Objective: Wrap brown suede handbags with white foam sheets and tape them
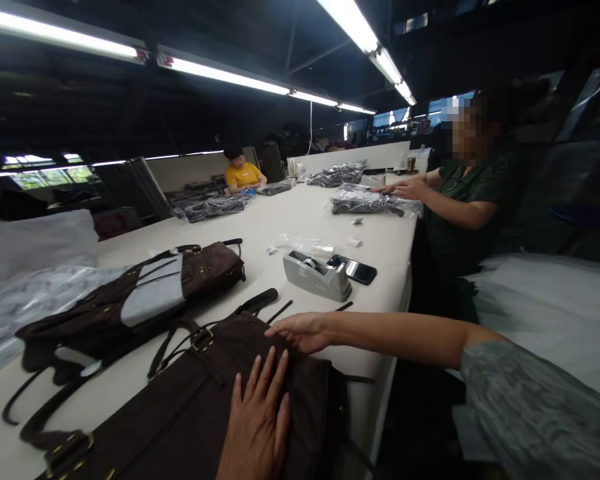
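Observation:
A dark brown bag (pixel 180 393) with brass-coloured buckles lies on the white table in front of me. My left hand (pixel 257 407) rests flat on it, fingers spread. At the bag's far edge is my right hand (pixel 300 331), reaching in from the right with its fingers stretched to the left and touching the fabric; its lower fingers bend slightly and nothing shows in them. Straps and a buckle (pixel 203 339) sit just left of that hand. Farther left lies a second brown bag (pixel 213 270) with a white sheet (pixel 153 293) wrapped around its middle.
A grey tape dispenser (pixel 315 275) and a phone (pixel 354 269) stand beyond the bag on the table (pixel 260 233). Clear plastic-wrapped bundles (pixel 213 207) lie farther back. One co-worker (pixel 470 193) handles a bundle at right; another (pixel 243 175) sits at the far side. Plastic sheeting (pixel 45 293) is at left.

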Available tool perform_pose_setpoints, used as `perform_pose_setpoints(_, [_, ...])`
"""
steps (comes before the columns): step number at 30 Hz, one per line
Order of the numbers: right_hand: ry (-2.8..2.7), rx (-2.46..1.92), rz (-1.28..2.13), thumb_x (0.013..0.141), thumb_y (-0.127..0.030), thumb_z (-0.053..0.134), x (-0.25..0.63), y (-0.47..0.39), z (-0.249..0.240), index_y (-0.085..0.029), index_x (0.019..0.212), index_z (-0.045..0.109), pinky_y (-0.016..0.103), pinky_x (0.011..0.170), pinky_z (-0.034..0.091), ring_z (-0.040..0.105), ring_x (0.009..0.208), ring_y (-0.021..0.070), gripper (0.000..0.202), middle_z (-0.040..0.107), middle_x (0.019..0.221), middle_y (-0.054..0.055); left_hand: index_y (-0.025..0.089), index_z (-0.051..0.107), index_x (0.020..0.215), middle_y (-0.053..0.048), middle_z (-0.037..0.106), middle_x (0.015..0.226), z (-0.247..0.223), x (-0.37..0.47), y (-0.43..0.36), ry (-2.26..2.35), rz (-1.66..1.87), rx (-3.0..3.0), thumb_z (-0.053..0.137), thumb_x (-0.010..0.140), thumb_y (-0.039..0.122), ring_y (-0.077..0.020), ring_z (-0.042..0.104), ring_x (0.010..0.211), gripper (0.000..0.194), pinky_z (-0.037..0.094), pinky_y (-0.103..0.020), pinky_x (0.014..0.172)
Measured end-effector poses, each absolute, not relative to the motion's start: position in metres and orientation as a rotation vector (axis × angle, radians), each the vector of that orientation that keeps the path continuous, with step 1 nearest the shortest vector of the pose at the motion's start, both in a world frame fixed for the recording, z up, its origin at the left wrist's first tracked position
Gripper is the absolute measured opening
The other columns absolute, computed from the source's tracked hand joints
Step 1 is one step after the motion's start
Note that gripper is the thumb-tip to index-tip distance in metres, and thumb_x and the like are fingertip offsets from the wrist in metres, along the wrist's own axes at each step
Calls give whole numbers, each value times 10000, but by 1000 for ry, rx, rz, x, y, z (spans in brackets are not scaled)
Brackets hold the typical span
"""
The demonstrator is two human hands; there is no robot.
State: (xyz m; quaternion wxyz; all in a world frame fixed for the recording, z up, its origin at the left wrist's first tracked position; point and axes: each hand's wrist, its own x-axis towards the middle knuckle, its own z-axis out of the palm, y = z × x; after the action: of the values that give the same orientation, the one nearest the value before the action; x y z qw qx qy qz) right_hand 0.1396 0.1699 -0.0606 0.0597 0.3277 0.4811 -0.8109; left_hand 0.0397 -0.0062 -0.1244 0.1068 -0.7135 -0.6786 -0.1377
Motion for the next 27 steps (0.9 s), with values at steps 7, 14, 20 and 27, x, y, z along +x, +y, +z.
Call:
perform_pose_setpoints(7, [2089,1165,-2500,756,-168,679,112,149,-70,-166,745,524,224,567,452,528,557,97,155,548,635,-57,284,-8,1493,-55,144,1573,-111,38,-13,-2199,-894,-2000,316,946,353,-258,193,1427,639,281,-521,1152])
perform_pose_setpoints(14, [2215,1020,-2093,676,-182,732,126,155,-102,-155,645,546,247,592,462,553,580,135,191,544,573,-37,290,323,1435,-5,138,1575,-100,27,0,-2544,-939,-1937,238,954,473,-267,18,1451,522,118,-611,1154])
perform_pose_setpoints(20, [1656,646,-2637,754,-310,695,209,148,-79,-175,1053,638,216,697,498,651,795,140,332,686,882,26,307,238,1457,-24,178,1560,-114,22,-2,-2522,-523,-2040,188,968,421,-249,26,1449,504,110,-664,1117])
perform_pose_setpoints(27, [3098,888,-2080,741,-548,693,269,75,-90,-209,1349,460,333,872,457,630,904,216,734,682,967,70,278,163,1477,-38,164,1562,-115,21,-1,-2588,-356,-2036,193,962,446,-227,34,1449,542,89,-656,1124])
